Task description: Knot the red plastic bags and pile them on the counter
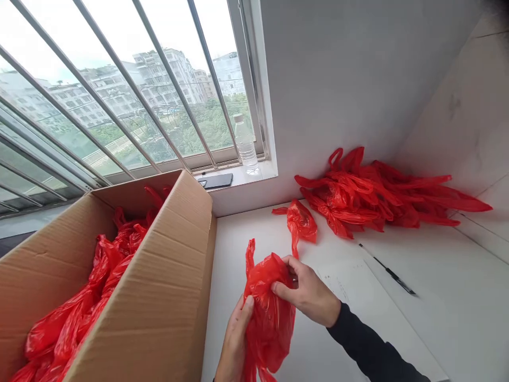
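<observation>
A crumpled red plastic bag (270,323) hangs between my two hands above the white table. My left hand (235,337) grips its left side, with the thumb pressed on the plastic. On its upper right, my right hand (308,292) pinches the bag between thumb and fingers. One twisted handle sticks up at the bag's top left. Just beyond my hands, a smaller red plastic bag (304,222) lies bunched on the table. Whatever the held bag may contain cannot be made out.
An open cardboard box (170,286) full of red bags stands at left. More red bags (369,199) are heaped against the wall. A pen (392,273) and a sheet of paper (369,302) lie at right. The windowsill holds a phone (218,181) and a water bottle (245,143).
</observation>
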{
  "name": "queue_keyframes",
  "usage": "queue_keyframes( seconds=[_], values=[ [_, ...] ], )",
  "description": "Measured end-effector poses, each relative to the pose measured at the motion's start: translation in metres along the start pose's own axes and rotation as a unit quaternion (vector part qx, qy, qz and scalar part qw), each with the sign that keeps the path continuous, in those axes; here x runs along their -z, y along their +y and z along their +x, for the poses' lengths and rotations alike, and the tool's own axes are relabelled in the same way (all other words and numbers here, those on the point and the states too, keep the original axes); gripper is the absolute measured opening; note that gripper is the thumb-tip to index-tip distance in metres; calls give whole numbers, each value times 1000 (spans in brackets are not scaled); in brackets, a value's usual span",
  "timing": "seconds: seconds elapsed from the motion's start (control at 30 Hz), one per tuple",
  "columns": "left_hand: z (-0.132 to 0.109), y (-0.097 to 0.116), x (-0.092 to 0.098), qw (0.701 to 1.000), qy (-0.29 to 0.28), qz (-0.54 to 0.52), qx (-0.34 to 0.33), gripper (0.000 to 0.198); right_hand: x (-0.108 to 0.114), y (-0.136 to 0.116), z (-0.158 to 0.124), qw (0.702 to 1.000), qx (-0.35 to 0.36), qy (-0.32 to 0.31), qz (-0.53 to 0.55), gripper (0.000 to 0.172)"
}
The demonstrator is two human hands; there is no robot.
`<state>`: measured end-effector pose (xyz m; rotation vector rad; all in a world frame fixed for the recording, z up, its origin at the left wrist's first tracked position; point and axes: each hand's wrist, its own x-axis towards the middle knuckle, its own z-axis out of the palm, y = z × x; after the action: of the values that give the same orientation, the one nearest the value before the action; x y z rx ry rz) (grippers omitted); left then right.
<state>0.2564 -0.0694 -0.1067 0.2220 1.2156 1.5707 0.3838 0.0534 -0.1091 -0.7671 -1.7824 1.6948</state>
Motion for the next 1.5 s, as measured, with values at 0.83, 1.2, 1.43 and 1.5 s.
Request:
queue_keyframes(
  seconds=[0.83, 1.2, 1.43, 1.5],
  values=[
    [-7, 1, -23, 989, 46, 107, -94, 58, 7, 0, -4, 999, -34, -13, 12, 57],
    [-1, 1, -1, 995, 83, 19, -48, 69, 9, 0, -3, 985, -10, -87, 150, 41],
    [-17, 2, -18, 993, 27, 82, -84, 60, 9, -4, -6, 989, 9, -59, 134, 31],
    [-16, 4, -20, 989, 32, 108, -96, 58, 9, -7, -8, 992, 7, -59, 108, 32]
  ],
)
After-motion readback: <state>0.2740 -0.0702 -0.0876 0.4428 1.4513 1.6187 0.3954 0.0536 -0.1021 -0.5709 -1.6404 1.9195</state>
